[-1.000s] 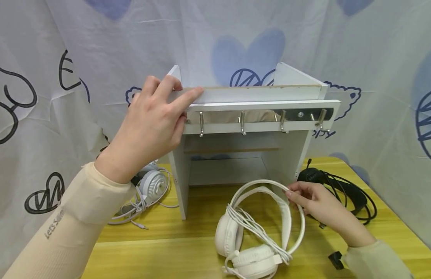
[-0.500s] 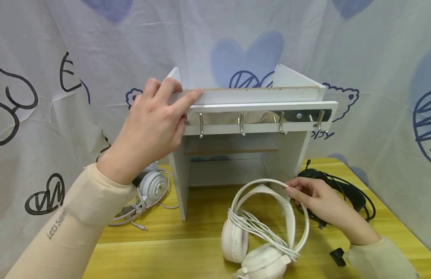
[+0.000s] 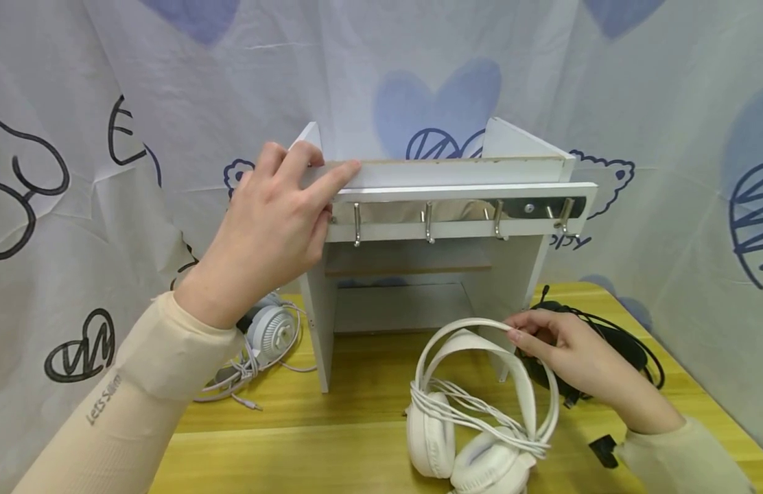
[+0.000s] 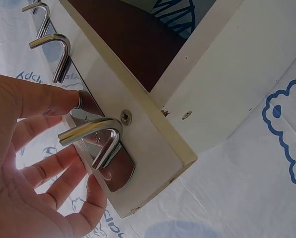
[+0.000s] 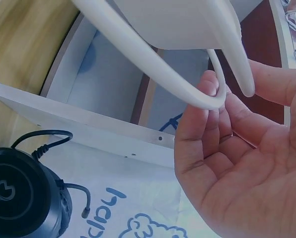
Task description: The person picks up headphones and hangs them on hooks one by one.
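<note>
White headphones (image 3: 431, 439), their cable wound across between the earcups, are held low before the shelf unit. My right hand (image 3: 582, 360) pinches the right side of their headband; in the right wrist view, thumb and fingers close around the smooth white band (image 5: 153, 64). My left hand (image 3: 264, 213) grips the left end of a white hook board (image 3: 396, 232) along the front top of the white shelf unit (image 3: 316, 336). In the left wrist view, the thumb touches the shiny plate beside a metal hook (image 4: 91, 130). Several bare hooks line the board.
A grey-white headset (image 3: 273, 336) with a looped cable lies left of the unit. To the right is a black headset (image 3: 628, 350), partly behind my right hand. A small black piece (image 3: 604, 451) sits on the yellow wooden table (image 3: 264, 456). Printed cloth (image 3: 437, 41) hangs behind.
The white headphones have shifted right and turned a little, both earcups now facing more toward the unit's front. My right hand moved slightly right with them. My left hand stays on the board.
</note>
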The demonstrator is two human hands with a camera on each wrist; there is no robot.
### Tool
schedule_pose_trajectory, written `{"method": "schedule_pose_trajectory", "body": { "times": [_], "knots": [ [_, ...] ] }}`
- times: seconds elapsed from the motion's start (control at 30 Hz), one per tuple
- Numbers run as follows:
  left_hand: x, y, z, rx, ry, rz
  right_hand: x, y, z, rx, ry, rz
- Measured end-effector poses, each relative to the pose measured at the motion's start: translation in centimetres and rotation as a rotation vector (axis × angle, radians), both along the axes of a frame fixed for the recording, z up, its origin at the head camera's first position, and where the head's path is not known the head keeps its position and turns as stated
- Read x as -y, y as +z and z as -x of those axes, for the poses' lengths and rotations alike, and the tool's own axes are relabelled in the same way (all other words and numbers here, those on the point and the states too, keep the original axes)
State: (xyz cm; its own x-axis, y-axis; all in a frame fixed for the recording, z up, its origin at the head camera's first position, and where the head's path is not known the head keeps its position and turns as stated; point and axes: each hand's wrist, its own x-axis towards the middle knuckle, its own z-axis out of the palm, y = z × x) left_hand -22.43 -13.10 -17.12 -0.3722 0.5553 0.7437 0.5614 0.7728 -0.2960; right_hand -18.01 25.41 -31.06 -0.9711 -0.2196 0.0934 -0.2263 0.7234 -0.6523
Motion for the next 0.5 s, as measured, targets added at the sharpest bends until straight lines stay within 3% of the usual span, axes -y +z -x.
{"method": "schedule_pose_trajectory", "body": {
  "times": [0.5],
  "knots": [
    [-1.1,-0.4,-0.6,0.020,0.095,-0.049,0.0,0.2,-0.7,-0.101,0.020,-0.032]
  ]
}}
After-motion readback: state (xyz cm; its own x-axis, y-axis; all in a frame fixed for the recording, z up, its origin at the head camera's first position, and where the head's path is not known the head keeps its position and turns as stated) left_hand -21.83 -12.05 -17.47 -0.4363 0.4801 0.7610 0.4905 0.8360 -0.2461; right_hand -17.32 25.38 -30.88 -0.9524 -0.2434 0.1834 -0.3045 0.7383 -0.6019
